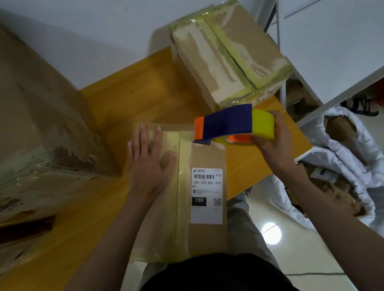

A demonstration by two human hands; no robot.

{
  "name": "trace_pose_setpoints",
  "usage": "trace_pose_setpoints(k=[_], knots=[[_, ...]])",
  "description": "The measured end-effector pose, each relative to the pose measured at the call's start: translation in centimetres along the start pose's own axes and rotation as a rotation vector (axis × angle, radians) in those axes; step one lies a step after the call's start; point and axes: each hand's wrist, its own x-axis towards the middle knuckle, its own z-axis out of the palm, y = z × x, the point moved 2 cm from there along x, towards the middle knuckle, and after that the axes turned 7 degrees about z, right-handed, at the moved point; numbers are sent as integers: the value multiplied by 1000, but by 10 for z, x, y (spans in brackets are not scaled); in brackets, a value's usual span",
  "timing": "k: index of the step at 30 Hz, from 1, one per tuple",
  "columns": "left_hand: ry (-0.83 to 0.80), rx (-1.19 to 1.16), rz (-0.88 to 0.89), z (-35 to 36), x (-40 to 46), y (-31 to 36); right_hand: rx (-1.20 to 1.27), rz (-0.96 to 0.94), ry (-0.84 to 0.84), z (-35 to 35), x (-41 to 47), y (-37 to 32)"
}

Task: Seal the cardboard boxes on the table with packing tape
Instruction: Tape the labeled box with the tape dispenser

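The right hand (269,143) grips a tape dispenser (226,124), fingers and thumb curled round its yellow roll of packing tape (261,123); the dispenser's blue body and orange tip reach leftward from the grip, and the tip sits at the far end of the narrow cardboard box (193,190), right over the yellowish tape strip (180,190) that runs lengthwise down the box top. Left of the grip, the left hand (149,162) lies flat on that same box, fingers straight and spread, pressing the far left part of its top beside the strip. Below the grip and toward the person, a white shipping label (206,194) with a barcode and the code 15H-T59-A03-210 is stuck on the box's right half. Three cardboard boxes stand on the yellow wooden table (142,95): the narrow one under both hands, a second box (229,51) just beyond the grip, already wrapped in greenish tape along its seam and edges, and a large box (12,111) far to the left of the grip, its near edge banded with clear tape and touching or nearly touching the left side of the narrow box. There is one dispenser and one roll. To the right of the grip, off the table, stands a white shelf frame (301,82), and beneath it on the floor lie white plastic bags (354,157) holding more cardboard.
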Motion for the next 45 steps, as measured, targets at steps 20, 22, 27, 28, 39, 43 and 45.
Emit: trace_pose_setpoints(k=[20,22,27,28,39,43,45], knots=[[-14,34,161,15,12,69,-198,-239,-165,-13,14,-16],[-26,45,153,15,12,69,-193,-229,-167,-15,12,-18],[-30,61,167,13,11,67,-134,-164,-88,-44,11,-13],[-28,62,168,13,11,66,-128,-147,-66,-55,11,-9],[-74,108,186,12,14,71,-136,-155,-29,-101,3,22],[-63,113,183,13,13,71,-227,-223,-24,-97,5,27],[-58,118,186,13,13,71,-312,-264,-14,-92,8,30]])
